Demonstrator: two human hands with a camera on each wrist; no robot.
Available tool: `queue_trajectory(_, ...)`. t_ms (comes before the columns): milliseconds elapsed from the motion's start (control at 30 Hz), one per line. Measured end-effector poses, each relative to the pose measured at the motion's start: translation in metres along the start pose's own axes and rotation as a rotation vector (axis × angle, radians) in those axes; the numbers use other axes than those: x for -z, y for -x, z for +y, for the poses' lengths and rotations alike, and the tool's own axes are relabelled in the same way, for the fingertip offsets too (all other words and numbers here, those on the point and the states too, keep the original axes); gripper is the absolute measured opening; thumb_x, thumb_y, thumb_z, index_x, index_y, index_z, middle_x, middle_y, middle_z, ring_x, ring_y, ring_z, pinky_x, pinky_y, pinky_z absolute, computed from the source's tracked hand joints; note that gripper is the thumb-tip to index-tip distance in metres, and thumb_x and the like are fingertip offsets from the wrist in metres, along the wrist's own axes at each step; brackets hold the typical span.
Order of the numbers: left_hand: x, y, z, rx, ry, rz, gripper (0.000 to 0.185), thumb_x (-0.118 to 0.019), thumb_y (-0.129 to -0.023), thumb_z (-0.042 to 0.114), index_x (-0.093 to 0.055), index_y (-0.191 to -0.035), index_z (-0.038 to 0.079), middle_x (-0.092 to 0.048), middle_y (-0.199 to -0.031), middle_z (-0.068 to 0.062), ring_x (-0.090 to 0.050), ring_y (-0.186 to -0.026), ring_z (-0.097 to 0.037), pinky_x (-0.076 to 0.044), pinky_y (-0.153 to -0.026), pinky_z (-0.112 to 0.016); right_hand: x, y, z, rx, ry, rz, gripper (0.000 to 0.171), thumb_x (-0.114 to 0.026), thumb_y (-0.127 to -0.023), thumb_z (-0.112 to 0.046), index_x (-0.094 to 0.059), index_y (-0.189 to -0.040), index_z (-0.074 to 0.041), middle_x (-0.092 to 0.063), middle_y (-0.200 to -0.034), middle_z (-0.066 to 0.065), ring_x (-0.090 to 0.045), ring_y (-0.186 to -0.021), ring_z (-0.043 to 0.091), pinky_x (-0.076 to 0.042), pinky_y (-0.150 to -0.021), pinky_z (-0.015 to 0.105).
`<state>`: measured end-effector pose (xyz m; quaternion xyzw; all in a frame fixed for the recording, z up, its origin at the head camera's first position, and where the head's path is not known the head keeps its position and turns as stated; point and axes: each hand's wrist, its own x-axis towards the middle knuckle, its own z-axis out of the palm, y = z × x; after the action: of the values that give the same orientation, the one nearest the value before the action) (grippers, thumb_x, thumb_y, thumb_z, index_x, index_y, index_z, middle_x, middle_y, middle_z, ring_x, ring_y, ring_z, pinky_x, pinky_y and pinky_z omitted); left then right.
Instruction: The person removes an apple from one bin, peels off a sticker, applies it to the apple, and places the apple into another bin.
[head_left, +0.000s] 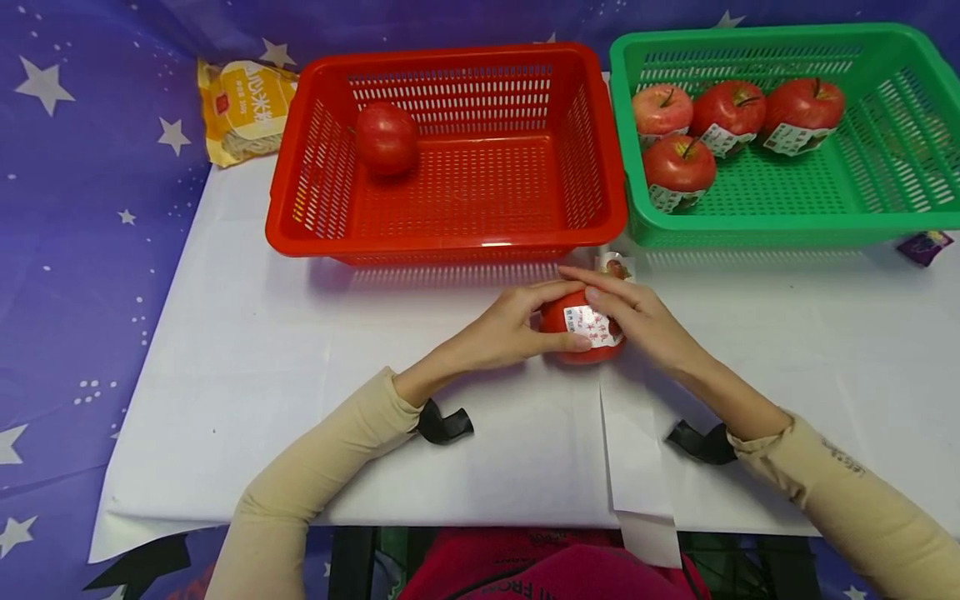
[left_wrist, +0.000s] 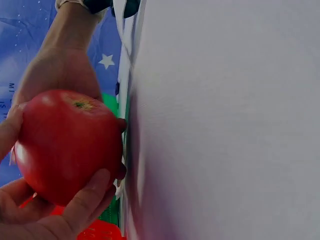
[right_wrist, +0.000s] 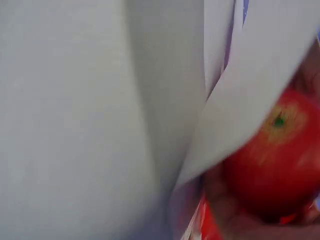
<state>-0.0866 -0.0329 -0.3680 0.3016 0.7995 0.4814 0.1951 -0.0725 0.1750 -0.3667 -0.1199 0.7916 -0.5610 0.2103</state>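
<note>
A red apple [head_left: 576, 355] with a white printed label [head_left: 592, 325] on its top sits at the middle of the white table. My left hand [head_left: 517, 321] grips its left side, the thumb at the label's near edge. Against its right side lies my right hand [head_left: 647, 321], fingers fairly straight over the far side, thumb touching the label's upper edge. In the left wrist view the apple [left_wrist: 67, 145] shows its dimpled end between both hands. A long white label strip [head_left: 633, 442] runs under the right hand and over the front edge.
A red basket [head_left: 450, 246] with one apple [head_left: 386, 138] stands behind the hands. The green basket [head_left: 795, 221] at right holds several labelled apples [head_left: 679, 164]. A yellow food bag [head_left: 247, 108] lies back left, a small purple packet [head_left: 925, 247] far right.
</note>
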Motion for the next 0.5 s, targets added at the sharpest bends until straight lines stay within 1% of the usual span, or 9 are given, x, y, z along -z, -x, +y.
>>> queue_trajectory(67,-0.001,-0.001,0.001,-0.027,-0.006,-0.01,0.066,-0.077,-0.082,0.024,-0.05,-0.14,0.009,-0.058,-0.135,-0.005,-0.057,-0.115,-0.012,-0.046,-0.093,-0.02,0.007,0.003,0.0,0.005,-0.011,-0.041,0.045,-0.044,-0.102,-0.029,-0.041,-0.147,-0.022,-0.041,-0.151,0.007,-0.036,-0.137,0.014,-0.036,-0.101,0.018)
queue_trajectory(133,-0.004,-0.002,0.003,-0.082,-0.029,-0.022,0.067,-0.078,-0.081,0.024,-0.05,-0.14,0.01,-0.055,-0.139,-0.005,-0.055,-0.12,-0.012,-0.045,-0.095,-0.019,0.018,0.008,-0.001,0.002,0.004,-0.087,0.048,-0.047,-0.101,-0.024,-0.037,-0.149,-0.024,-0.036,-0.154,0.008,-0.029,-0.142,0.017,-0.036,-0.103,0.022)
queue_trajectory(200,-0.007,-0.005,0.007,-0.143,-0.07,-0.027,0.069,-0.079,-0.08,0.025,-0.049,-0.141,0.011,-0.052,-0.143,-0.004,-0.052,-0.126,-0.011,-0.044,-0.097,-0.018,0.029,0.015,-0.002,-0.009,0.059,-0.114,0.053,-0.051,-0.099,-0.02,-0.036,-0.149,-0.026,-0.036,-0.154,0.006,-0.03,-0.142,0.018,-0.037,-0.102,0.024)
queue_trajectory(233,-0.008,-0.007,0.01,-0.163,-0.09,-0.026,0.07,-0.079,-0.08,0.026,-0.049,-0.141,0.011,-0.051,-0.144,-0.004,-0.05,-0.128,-0.011,-0.044,-0.097,-0.018,0.035,0.018,-0.002,-0.017,0.085,-0.119,0.055,-0.053,-0.098,-0.018,-0.036,-0.149,-0.026,-0.037,-0.154,0.004,-0.029,-0.142,0.015,-0.037,-0.102,0.023)
queue_trajectory(300,-0.011,-0.013,0.018,-0.197,-0.129,-0.015,0.071,-0.079,-0.08,0.029,-0.049,-0.141,0.012,-0.051,-0.144,-0.003,-0.049,-0.129,-0.01,-0.044,-0.096,-0.018,0.049,0.025,0.0,-0.06,0.104,-0.102,0.055,-0.056,-0.096,-0.017,-0.039,-0.148,-0.023,-0.045,-0.147,-0.003,-0.041,-0.132,0.01,-0.043,-0.094,0.02)
queue_trajectory(333,-0.012,-0.018,0.023,-0.202,-0.15,-0.012,0.071,-0.079,-0.08,0.031,-0.049,-0.142,0.014,-0.051,-0.144,-0.002,-0.048,-0.129,-0.009,-0.043,-0.097,-0.016,0.056,0.029,0.002,-0.08,0.086,-0.087,0.052,-0.056,-0.095,-0.016,-0.043,-0.145,-0.024,-0.051,-0.14,-0.006,-0.047,-0.125,0.007,-0.045,-0.09,0.018)
queue_trajectory(400,-0.014,-0.029,0.037,-0.227,-0.208,-0.005,0.07,-0.077,-0.081,0.034,-0.049,-0.141,0.013,-0.051,-0.143,-0.003,-0.048,-0.13,-0.009,-0.041,-0.099,-0.015,0.074,0.036,0.009,-0.093,-0.025,-0.059,0.046,-0.055,-0.095,-0.009,-0.05,-0.138,-0.022,-0.057,-0.128,-0.008,-0.055,-0.111,0.006,-0.05,-0.081,0.019)
queue_trajectory(467,-0.014,-0.045,0.053,-0.261,-0.266,0.008,0.069,-0.073,-0.085,0.037,-0.046,-0.143,0.01,-0.049,-0.145,-0.004,-0.046,-0.133,-0.009,-0.036,-0.103,-0.013,0.093,0.046,0.016,-0.059,-0.161,-0.033,0.043,-0.051,-0.094,0.0,-0.055,-0.132,-0.018,-0.062,-0.116,-0.007,-0.061,-0.097,0.007,-0.053,-0.073,0.021)
queue_trajectory(500,-0.013,-0.054,0.061,-0.267,-0.295,0.027,0.069,-0.07,-0.087,0.038,-0.044,-0.144,0.008,-0.047,-0.147,-0.006,-0.043,-0.135,-0.01,-0.032,-0.106,-0.012,0.103,0.05,0.018,-0.025,-0.226,-0.018,0.045,-0.05,-0.092,0.006,-0.058,-0.129,-0.018,-0.064,-0.115,-0.005,-0.062,-0.095,0.008,-0.054,-0.072,0.022)
